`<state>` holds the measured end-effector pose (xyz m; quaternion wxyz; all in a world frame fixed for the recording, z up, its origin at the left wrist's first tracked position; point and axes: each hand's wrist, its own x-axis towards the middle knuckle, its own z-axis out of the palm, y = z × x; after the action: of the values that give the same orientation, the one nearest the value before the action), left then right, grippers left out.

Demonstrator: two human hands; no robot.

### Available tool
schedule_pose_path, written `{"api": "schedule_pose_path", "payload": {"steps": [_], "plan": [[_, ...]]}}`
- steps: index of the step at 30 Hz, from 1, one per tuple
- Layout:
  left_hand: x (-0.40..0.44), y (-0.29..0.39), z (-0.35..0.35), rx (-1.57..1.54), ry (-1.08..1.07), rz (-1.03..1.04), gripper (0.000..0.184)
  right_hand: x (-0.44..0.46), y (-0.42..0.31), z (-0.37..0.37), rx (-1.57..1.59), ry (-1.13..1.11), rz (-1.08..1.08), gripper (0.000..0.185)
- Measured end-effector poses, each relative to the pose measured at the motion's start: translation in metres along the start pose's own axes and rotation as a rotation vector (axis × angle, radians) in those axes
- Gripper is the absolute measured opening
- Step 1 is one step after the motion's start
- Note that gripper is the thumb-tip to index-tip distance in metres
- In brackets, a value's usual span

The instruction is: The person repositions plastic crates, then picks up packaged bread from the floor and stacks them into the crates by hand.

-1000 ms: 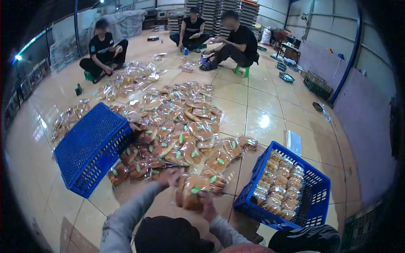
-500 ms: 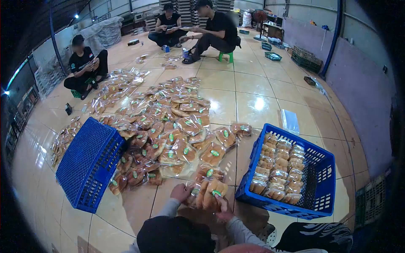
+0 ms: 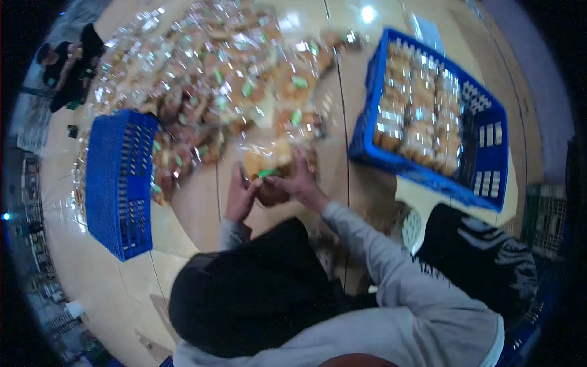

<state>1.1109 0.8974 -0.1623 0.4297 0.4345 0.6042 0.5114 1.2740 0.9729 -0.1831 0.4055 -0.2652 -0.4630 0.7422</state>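
Observation:
Between my hands is a clear bag of bread (image 3: pixel 269 160) with a green label, held just above the tiled floor. My left hand (image 3: pixel 240 194) grips its left side, thumb near the label. On the right side, my right hand (image 3: pixel 298 182) is closed round the bag, its thumb also by the label. Beyond it lies a wide pile of bagged bread (image 3: pixel 244 67), many with green labels. One labelled bag (image 3: pixel 296 119) lies just past my hands. At the right, a blue crate (image 3: pixel 365 131) holds rows of wrapped bread (image 3: pixel 422 110). The picture is partly blurred.
A second blue crate (image 3: pixel 113 183) stands tipped at the left of the pile. A seated person (image 3: pixel 67 67) in dark clothes is at the upper left. Clear plastic sheets (image 3: pixel 428 32) lie behind the right crate. A green crate (image 3: pixel 544 220) is at the far right.
The view has tilted down and turned, so the pile and crates sit higher. Both hands have stayed on the bag, which now shows its label low between my thumbs.

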Motion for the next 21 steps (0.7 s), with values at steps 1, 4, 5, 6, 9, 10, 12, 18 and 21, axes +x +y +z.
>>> {"api": "schedule_pose_path", "payload": {"steps": [1, 4, 5, 6, 9, 10, 12, 18, 21], "plan": [[-0.006, 0.011, 0.007, -0.100, -0.024, 0.002, 0.071, -0.003, 0.007, -0.006, -0.239, -0.067, -0.129, 0.108], [-0.035, -0.009, -0.019, -0.042, -0.078, -0.129, 0.082, -0.015, -0.008, 0.004, -0.318, -0.216, -0.297, 0.121], [-0.041, -0.008, -0.022, -0.070, -0.108, -0.146, 0.080, -0.018, 0.003, 0.003, -0.343, -0.264, -0.251, 0.119], [-0.046, -0.009, -0.023, -0.097, -0.124, -0.151, 0.078, -0.022, 0.017, -0.001, -0.372, -0.316, -0.213, 0.117], [-0.057, -0.023, -0.018, -0.131, -0.086, -0.145, 0.072, -0.027, 0.043, -0.016, -0.611, -0.449, -0.298, 0.111], [-0.061, -0.030, -0.016, -0.136, -0.062, -0.144, 0.069, -0.030, 0.051, -0.019, -0.712, -0.485, -0.362, 0.109], [-0.065, -0.045, -0.014, -0.146, -0.013, -0.135, 0.065, -0.027, 0.055, -0.019, -0.661, -0.482, -0.276, 0.106], [-0.076, -0.052, 0.046, -0.406, 0.240, -0.124, 0.052, 0.024, -0.030, -0.032, -0.718, -0.471, -0.026, 0.103], [-0.047, -0.058, 0.089, -0.744, 0.338, -0.478, 0.047, 0.085, -0.059, -0.050, -0.980, -0.758, 0.144, 0.095]]}}
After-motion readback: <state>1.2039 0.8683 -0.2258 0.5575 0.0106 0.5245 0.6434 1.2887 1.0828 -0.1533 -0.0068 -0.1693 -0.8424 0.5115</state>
